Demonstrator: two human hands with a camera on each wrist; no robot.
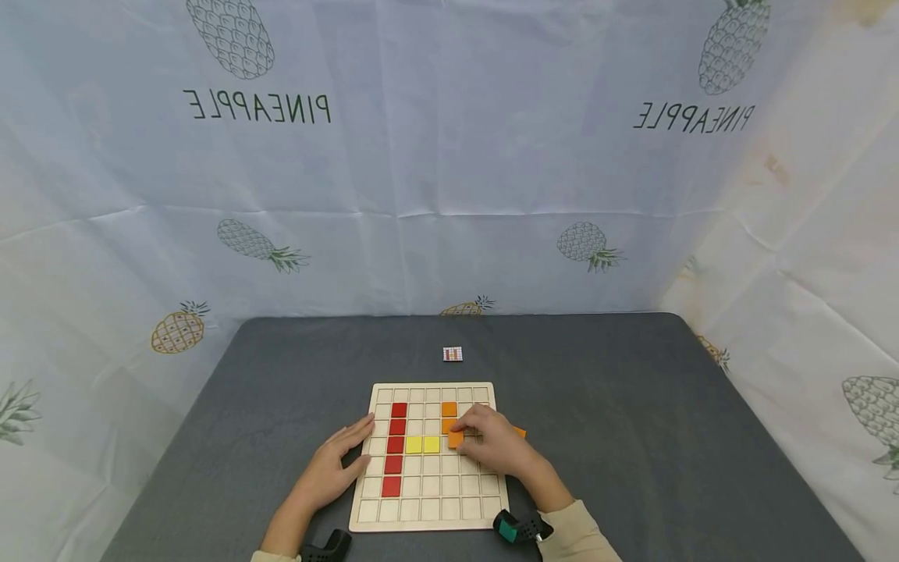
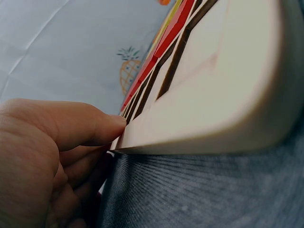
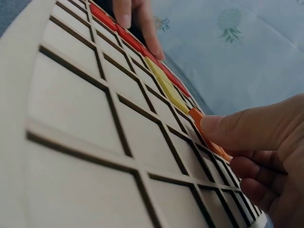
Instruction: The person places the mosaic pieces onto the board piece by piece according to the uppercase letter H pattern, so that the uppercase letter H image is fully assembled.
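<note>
A wooden grid board lies flat on the table. Its left part carries a column of several red square tiles. Two yellow tiles continue sideways from the middle red one. Further right, orange tiles sit in a column. My right hand pinches an orange tile between thumb and fingers, low over the grid beside the yellow ones. My left hand rests along the board's left edge, fingers extended; in the left wrist view its thumb touches the rim.
Past the board's far edge lies a small patterned card. Part of another orange piece shows behind my right hand, at the board's right side. The dark grey table meets a pineapple-print curtain.
</note>
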